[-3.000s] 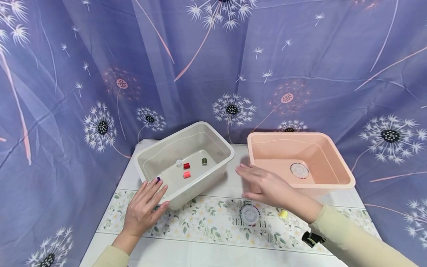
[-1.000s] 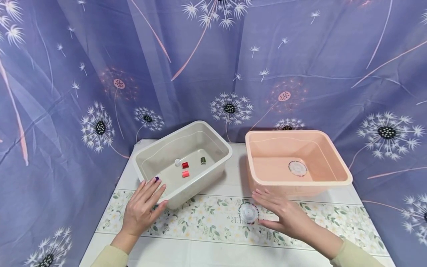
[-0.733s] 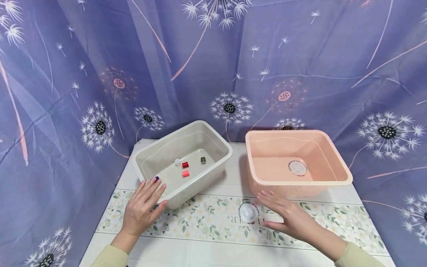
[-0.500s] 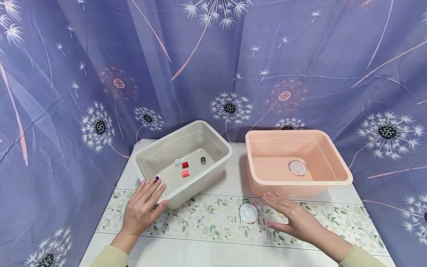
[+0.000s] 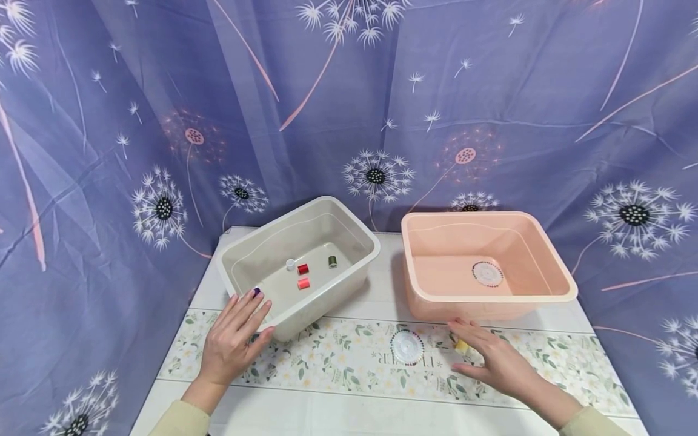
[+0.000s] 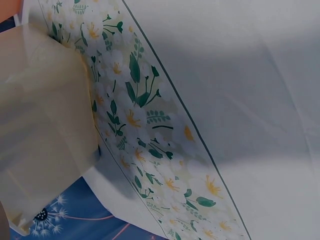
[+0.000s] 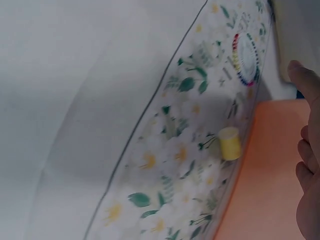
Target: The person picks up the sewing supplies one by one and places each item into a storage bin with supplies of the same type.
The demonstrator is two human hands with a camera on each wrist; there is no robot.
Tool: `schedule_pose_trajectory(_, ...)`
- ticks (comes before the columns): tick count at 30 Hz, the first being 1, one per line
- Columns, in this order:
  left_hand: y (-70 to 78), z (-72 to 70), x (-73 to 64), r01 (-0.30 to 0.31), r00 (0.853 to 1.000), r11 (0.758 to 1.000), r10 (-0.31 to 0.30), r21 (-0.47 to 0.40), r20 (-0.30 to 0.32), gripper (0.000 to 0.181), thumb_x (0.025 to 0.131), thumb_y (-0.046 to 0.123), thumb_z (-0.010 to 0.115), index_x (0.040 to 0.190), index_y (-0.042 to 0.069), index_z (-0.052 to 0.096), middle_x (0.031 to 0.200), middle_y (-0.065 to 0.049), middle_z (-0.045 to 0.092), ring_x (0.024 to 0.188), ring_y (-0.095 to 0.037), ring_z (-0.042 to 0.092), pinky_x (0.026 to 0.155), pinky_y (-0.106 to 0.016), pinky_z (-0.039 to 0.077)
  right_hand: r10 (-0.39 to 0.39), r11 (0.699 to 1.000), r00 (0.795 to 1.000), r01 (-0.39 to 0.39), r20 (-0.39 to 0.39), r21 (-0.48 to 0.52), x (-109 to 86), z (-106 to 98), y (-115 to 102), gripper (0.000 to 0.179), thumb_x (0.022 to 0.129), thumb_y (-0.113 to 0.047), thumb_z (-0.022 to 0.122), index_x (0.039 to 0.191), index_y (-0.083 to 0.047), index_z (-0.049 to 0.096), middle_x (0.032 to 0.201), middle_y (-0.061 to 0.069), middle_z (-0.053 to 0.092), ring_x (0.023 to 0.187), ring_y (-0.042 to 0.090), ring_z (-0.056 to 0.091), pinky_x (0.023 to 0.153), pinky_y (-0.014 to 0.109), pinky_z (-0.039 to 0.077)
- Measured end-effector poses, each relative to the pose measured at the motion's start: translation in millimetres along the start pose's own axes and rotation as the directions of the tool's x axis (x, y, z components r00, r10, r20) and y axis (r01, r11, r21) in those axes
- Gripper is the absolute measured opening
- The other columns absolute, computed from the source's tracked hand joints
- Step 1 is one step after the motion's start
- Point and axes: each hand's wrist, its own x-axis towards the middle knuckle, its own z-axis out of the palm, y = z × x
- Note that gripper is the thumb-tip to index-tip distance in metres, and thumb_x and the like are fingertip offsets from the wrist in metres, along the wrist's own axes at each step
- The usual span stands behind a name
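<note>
Grey plastic forms the left-hand tub (image 5: 327, 306) in the head view, and the left hand (image 5: 231, 339) lies over its near corner, fingers straight and slightly spread; whether they press on the rim I cannot tell. Inside are a white spool (image 5: 291, 264), a red thread spool (image 5: 302, 269), a coral thread spool (image 5: 303, 283) and an olive thread spool (image 5: 332, 261). The right hand (image 5: 493, 363) is before the peach tub (image 5: 469, 310), its fingers close together, thumb held apart, the yellow thread spool (image 5: 462, 346) showing in the gap between. One pin wheel (image 5: 487, 274) lies inside that tub, another on the flowered band (image 5: 343, 372) of the tablecloth

The left wrist view shows the grey tub's wall beside the flowered band; the state of the fingers cannot be told there

In the right wrist view, blurred, the yellow spool sits on the band just beside the peach tub, apart from the hand at the right edge
</note>
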Motion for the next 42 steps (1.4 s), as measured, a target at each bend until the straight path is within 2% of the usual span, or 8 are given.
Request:
schedule_pose_trajectory(13, 0.0, -0.7, 1.4, -0.005, 1.0, 1.0, 0.005, 0.004, 0.004, 0.055, 0.109, 0.053, 0.055, 0.125, 0.006, 0.079, 0.128, -0.019, 0.076, 0.119, -0.043, 0.071, 0.122, -0.051, 0.046, 0.094, 0.996, 0.996, -0.094, 0.005, -0.001, -15.4, 12.3, 24.2, 0.076, 0.076, -0.029, 0.097, 0.14, 0.0, 0.068, 0.14, 0.021, 0.069, 0.123, 0.044, 0.068, 0.1, 0.063, 0.058)
schedule_pose_trajectory(22, 0.6, -1.5, 2.2, -0.005, 1.0, 1.0, 0.005, 0.003, 0.001, 0.056, 0.11, 0.053, 0.054, 0.125, 0.006, 0.079, 0.13, -0.017, 0.075, 0.12, -0.042, 0.071, 0.122, -0.051, 0.046, 0.212, 0.976, 0.975, -0.215, 0.069, 0.046, -21.3, 18.8, 34.9, 0.075, 0.082, -0.04, 0.093, 0.14, -0.001, 0.067, 0.141, 0.023, 0.067, 0.127, 0.049, 0.065, 0.103, 0.068, 0.055)
schedule_pose_trajectory(32, 1.5, -1.7, 2.5, 0.0, 1.0, 1.0, 0.0, 0.01, 0.008, 0.056, 0.11, 0.054, 0.054, 0.125, 0.007, 0.079, 0.131, -0.016, 0.075, 0.124, -0.038, 0.07, 0.123, -0.05, 0.046, 0.226, 0.973, 0.974, -0.227, 0.019, 0.034, -25.2, 32.7, 42.5, 0.076, 0.079, -0.038, 0.095, 0.138, 0.002, 0.068, 0.138, 0.024, 0.069, 0.122, 0.048, 0.068, 0.102, 0.068, 0.055)
schedule_pose_trajectory(39, 1.3, -1.7, 2.4, -0.003, 1.0, 1.0, 0.002, 0.017, 0.009, 0.056, 0.11, 0.055, 0.053, 0.125, 0.008, 0.079, 0.13, -0.016, 0.075, 0.123, -0.039, 0.071, 0.123, -0.049, 0.046, 0.291, 0.955, 0.955, -0.294, 0.057, 0.038, -25.8, 40.9, 45.2, 0.075, 0.08, -0.034, 0.095, 0.14, 0.001, 0.067, 0.141, 0.023, 0.067, 0.127, 0.049, 0.065, 0.108, 0.067, 0.052)
schedule_pose_trajectory(42, 1.3, -1.7, 2.3, -0.003, 1.0, 1.0, 0.003, 0.018, 0.01, 0.056, 0.11, 0.055, 0.053, 0.125, 0.008, 0.079, 0.129, -0.017, 0.075, 0.123, -0.039, 0.071, 0.123, -0.049, 0.046, 0.313, 0.948, 0.947, -0.316, 0.065, 0.033, -26.6, 44.4, 46.5, 0.072, 0.081, -0.031, 0.095, 0.14, 0.0, 0.068, 0.142, 0.022, 0.067, 0.127, 0.048, 0.065, 0.106, 0.066, 0.054)
